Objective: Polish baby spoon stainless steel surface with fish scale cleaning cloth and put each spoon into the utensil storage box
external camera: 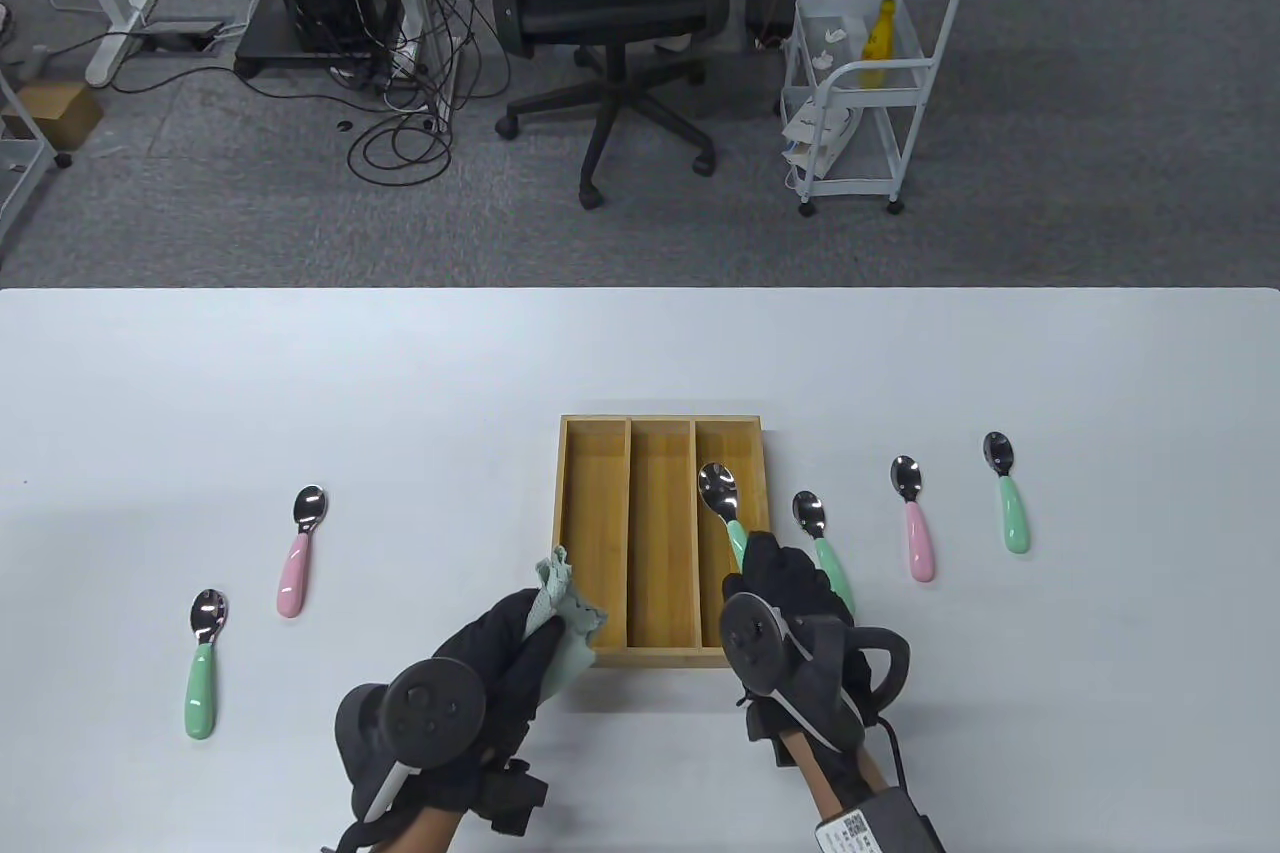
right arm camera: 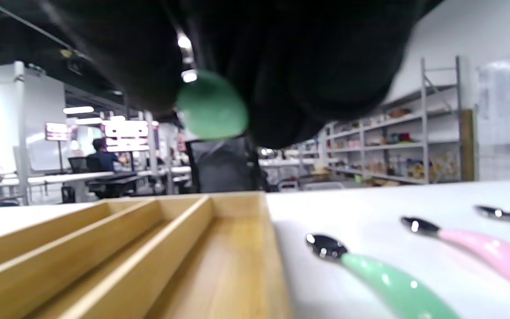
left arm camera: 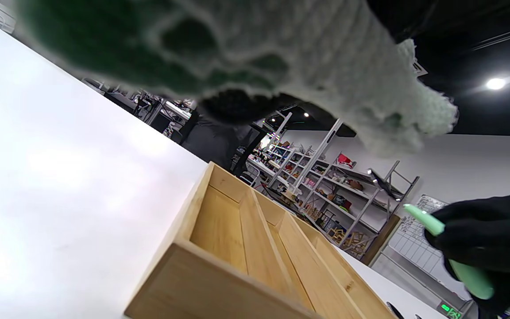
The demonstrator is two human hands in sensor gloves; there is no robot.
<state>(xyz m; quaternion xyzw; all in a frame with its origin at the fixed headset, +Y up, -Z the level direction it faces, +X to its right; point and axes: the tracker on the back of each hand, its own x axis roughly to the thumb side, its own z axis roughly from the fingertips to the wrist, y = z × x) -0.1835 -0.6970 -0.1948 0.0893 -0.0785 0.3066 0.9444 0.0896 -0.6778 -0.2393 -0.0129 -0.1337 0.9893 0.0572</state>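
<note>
1. Plainly, the right hand (external camera: 790, 583) has its grip closed round the green handle of a baby spoon (external camera: 722, 497), whose steel bowl hangs over the right compartment of the utensil storage box (external camera: 597, 533); the spoon could catch the right wall or the divider and tip out onto the tabletop (external camera: 300, 373) if let go at a slant.
2. The left hand (external camera: 500, 653) pinches the fish scale cleaning cloth (external camera: 562, 605) just above the box's near left corner; a trailing edge could drag across the box and shift it.
3. I cannot tell whether the spoon's bowl touches the box floor yet, so a high release might make it bounce.
4. Another green spoon (external camera: 822, 548) lies just beside the box, partly under the right hand, and could be knocked.
5. Four more spoons lie on the tabletop, two on each side.
</note>
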